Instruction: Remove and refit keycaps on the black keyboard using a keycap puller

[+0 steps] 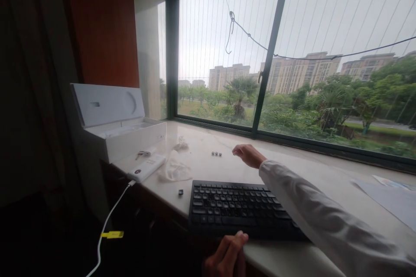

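A black keyboard lies at the front edge of the white sill, some of its key positions looking bare. My right hand reaches past it, low over the sill. Its fingers are closed in a pinch, with a tiny pale spot at the tips that is too small to name. Just left of those fingertips stand three small keycaps in a row. My left hand is at the keyboard's front edge, fingers bent and pressed together; what they hold, if anything, is hidden. One dark keycap sits left of the keyboard.
An open white box stands at the left, with a white power bank, its cable and keys near it. Crumpled clear plastic lies beside these. Papers are at right. The window bounds the sill behind.
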Motion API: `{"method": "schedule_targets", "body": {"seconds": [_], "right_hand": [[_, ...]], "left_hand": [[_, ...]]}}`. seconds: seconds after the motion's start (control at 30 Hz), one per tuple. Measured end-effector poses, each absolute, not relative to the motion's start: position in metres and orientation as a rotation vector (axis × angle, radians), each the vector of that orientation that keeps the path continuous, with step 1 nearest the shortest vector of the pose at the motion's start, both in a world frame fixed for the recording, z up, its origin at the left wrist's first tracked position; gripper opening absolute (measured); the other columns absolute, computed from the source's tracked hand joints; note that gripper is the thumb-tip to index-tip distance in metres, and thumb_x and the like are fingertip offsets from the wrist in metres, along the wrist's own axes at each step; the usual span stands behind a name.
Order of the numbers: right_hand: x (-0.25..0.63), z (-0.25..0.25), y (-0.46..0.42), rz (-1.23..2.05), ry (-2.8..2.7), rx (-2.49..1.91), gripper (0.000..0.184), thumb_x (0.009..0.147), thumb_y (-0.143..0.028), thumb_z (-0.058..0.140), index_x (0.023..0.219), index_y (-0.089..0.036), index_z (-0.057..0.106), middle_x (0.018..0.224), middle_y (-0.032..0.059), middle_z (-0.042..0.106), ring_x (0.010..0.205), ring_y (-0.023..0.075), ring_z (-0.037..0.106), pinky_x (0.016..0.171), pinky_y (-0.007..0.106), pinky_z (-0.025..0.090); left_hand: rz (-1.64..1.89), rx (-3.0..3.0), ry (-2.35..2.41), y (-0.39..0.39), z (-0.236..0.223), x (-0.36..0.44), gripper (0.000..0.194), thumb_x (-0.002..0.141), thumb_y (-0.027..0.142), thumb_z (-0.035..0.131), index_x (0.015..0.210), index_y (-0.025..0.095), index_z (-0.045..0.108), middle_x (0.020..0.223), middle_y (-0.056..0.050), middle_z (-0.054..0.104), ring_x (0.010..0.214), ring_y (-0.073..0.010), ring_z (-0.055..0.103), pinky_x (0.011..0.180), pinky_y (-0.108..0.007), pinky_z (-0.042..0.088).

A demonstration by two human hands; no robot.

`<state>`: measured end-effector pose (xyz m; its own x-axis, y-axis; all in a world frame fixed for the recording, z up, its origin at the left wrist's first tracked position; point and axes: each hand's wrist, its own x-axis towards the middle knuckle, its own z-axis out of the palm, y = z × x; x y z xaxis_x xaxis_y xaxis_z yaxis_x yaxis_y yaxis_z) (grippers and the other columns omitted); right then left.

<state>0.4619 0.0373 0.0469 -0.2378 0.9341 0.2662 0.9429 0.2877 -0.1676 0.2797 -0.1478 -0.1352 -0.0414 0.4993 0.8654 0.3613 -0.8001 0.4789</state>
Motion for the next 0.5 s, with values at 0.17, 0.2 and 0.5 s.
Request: {"method": "schedule_targets", "body": {"seconds": [0.17, 0.2, 0.5], "right_hand": [[0.460, 0.062, -0.039, 0.007, -2.339, -1.424, 0.027, 0.094, -0.027, 0.047, 0.096, -0.014, 0.071, 0.090, 0.0095, 0.073, 0.084, 0.0191, 0.066, 0.075, 0.028, 0.047], [0.460, 0.064, -0.051, 0.028, -2.348, -1.388, 0.027, 0.094, -0.028, 0.048, 0.094, -0.014, 0.070, 0.086, 0.0093, 0.073, 0.080, 0.0184, 0.066, 0.072, 0.028, 0.047], [0.462, 0.054, -0.093, 0.379, -2.478, -1.235, 0.018, 0.086, -0.029, 0.061, 0.093, -0.014, 0.069, 0.075, 0.0041, 0.070, 0.067, 0.0130, 0.062, 0.064, 0.024, 0.045]], "left_hand": [[1.871, 2.067, 1.018, -0.160, -0.124, 0.277, 0.031, 0.099, 0.024, 0.036, 0.109, 0.028, 0.065, 0.088, -0.001, 0.073, 0.083, -0.0105, 0.072, 0.071, -0.014, 0.055], [1.850, 2.061, 1.044, -0.163, -0.121, 0.277, 0.031, 0.099, 0.023, 0.036, 0.108, 0.028, 0.066, 0.089, -0.001, 0.073, 0.084, -0.0108, 0.071, 0.074, -0.014, 0.055], [1.659, 2.036, 1.301, -0.184, -0.105, 0.281, 0.028, 0.097, 0.021, 0.043, 0.112, 0.026, 0.065, 0.103, -0.002, 0.071, 0.100, -0.0143, 0.068, 0.088, -0.024, 0.054]]}}
